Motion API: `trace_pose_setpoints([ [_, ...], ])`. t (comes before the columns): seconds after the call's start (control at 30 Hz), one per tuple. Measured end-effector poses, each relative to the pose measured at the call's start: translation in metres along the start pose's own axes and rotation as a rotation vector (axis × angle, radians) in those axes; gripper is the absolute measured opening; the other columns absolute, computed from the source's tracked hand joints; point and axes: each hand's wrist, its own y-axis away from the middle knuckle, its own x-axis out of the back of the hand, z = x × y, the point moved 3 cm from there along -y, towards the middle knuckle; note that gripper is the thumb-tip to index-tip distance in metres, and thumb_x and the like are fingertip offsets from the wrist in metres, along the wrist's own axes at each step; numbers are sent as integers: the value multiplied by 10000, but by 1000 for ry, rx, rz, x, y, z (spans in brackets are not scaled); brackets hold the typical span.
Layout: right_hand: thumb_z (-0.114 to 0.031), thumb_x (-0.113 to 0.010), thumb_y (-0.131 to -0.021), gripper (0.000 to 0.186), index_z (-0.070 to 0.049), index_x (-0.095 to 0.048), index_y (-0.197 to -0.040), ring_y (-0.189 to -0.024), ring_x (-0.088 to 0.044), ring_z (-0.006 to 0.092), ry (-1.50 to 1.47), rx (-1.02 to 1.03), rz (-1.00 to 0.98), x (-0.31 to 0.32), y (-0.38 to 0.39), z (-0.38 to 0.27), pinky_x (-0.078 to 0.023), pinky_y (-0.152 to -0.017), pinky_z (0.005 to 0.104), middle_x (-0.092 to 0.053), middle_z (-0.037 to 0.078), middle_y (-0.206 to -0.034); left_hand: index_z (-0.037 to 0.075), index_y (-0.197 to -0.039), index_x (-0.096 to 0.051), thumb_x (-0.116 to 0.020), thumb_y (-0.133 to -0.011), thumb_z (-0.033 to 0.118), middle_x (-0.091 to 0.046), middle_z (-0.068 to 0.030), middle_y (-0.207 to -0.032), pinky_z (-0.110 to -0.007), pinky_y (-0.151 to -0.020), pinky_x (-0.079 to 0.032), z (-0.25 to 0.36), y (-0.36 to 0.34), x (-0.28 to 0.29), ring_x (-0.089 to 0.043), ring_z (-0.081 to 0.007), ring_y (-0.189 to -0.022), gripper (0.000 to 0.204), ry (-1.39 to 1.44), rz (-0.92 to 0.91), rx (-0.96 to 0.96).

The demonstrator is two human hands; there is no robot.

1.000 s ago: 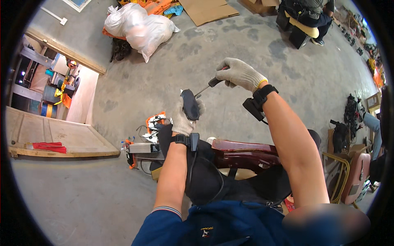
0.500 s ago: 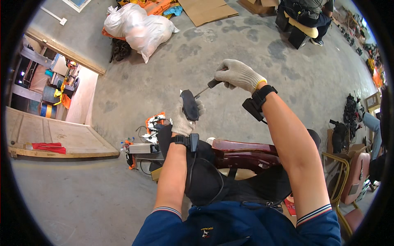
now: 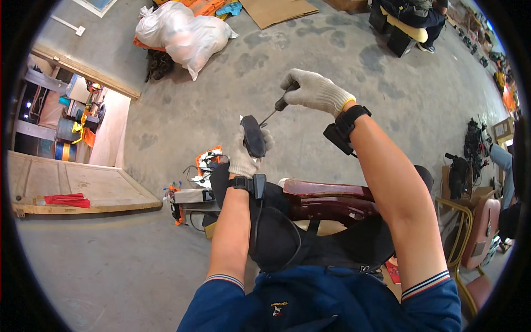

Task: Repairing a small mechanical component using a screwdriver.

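A dark, oblong object with rounded ends (image 3: 254, 137) is held up in my gloved left hand (image 3: 240, 161), its kind not plain from here. Behind it the left fingers are partly hidden. My gloved right hand (image 3: 318, 92) grips the dark handle of a screwdriver (image 3: 281, 104). From that handle the thin metal shaft slants down to the left, and its tip meets the right side of the dark object. Whether the tip sits in a screw is too small to see.
Below my hands stands a dark red wooden seat (image 3: 332, 191). Left of it are a grey metal case (image 3: 191, 197) and an orange-and-white item (image 3: 209, 163). White sacks (image 3: 185, 39) and flat cardboard (image 3: 276, 10) lie farther off. A pinkish chair (image 3: 480, 232) is at right; another person sits far right.
My right hand has turned, its fingers now curled further round the screwdriver handle, and it has shifted slightly left and up. The left hand still holds the dark object in nearly the same place.
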Motion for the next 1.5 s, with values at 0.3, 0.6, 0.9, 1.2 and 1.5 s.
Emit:
trace_pose_setpoints([
  [0.3, -428, -630, -891, 462, 2, -639, -1062, -696, -682, 264, -52, -32, 10, -6, -5, 4, -541, -711, 375, -705, 172, -872, -111, -1213, -551, -488, -1018, 493, -685, -251, -1026, -454, -762, -640, 0, 1, -3, -725, -350, -842, 638, -50, 50, -20],
  [0.6, -361, -642, -861, 443, -6, -651, -1126, -898, -693, 296, -67, -216, -221, -3, -8, 4, -533, -827, 379, -714, 186, -944, -88, -1215, -548, -463, -1029, 489, -683, -248, -1014, -452, -733, -650, 0, 1, -2, -728, -348, -837, 612, -68, 81, -22],
  [0.9, -306, -754, -801, 441, -15, -655, -1118, -1027, -666, 325, -144, -283, -153, -4, -10, 11, -524, -876, 378, -685, 209, -1130, -49, -1208, -564, -466, -1031, 477, -683, -245, -1017, -469, -724, -648, 0, 3, -4, -726, -350, -832, 564, -62, 77, -18],
  [1.2, -332, -607, -919, 368, -4, -598, -1086, -667, -676, 212, 49, 63, 79, -6, -5, 5, -548, -711, 360, -691, 149, -997, -44, -1208, -564, -468, -1029, 473, -684, -242, -1005, -456, -719, -650, 0, 6, -7, -727, -343, -820, 555, -92, 88, -25],
  [1.5, -356, -636, -877, 451, 9, -626, -1141, -783, -707, 323, 59, 13, 72, -5, -7, 10, -558, -781, 382, -725, 156, -903, -77, -1204, -556, -458, -1032, 471, -676, -237, -1013, -444, -724, -653, -1, 3, -3, -722, -339, -822, 583, -79, 110, 20],
])
